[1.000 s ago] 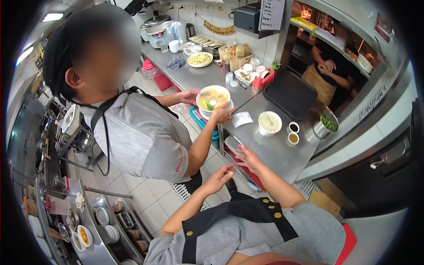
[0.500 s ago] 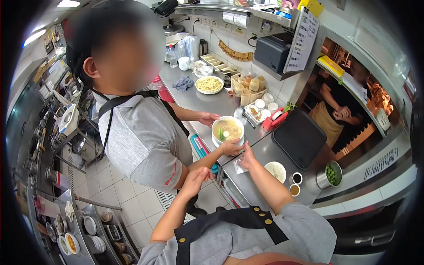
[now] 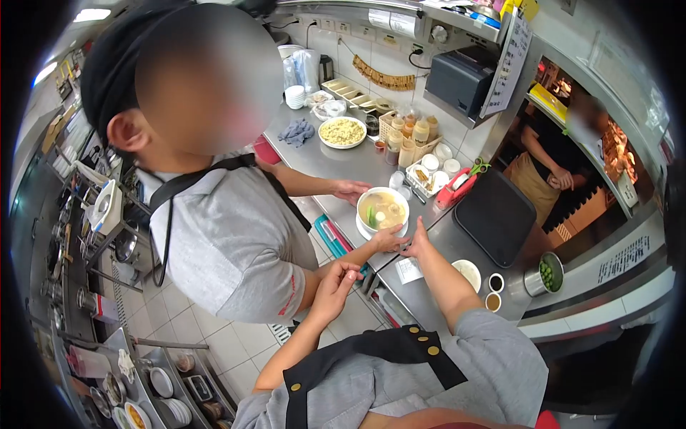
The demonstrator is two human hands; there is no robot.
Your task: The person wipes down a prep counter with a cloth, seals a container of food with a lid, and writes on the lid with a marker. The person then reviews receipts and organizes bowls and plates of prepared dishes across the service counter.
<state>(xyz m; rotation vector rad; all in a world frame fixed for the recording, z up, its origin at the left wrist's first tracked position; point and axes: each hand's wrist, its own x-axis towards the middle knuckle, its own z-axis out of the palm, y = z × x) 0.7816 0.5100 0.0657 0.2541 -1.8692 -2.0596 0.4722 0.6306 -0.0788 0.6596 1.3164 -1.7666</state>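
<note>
- Steel counter (image 3: pixel 330 159): its edge lies beneath the soup bowl (image 3: pixel 382 212).
- Soup bowl: in a co-worker's hands (image 3: pixel 389 239); apparently being reached for, calling for level support.
- Left hand (image 3: pixel 333 293): loosely curled, contents unclear.
- Right hand (image 3: pixel 417 241): spread beside it.

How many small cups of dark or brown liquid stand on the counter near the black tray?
2: the darker cup, and the browner cup nearer the camera, both right of the white container. The right forearm could hide more.

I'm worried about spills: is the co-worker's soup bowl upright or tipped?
Upright: the soup bowl has its opening facing up, broth sits inside it, and no spill shows.
</note>
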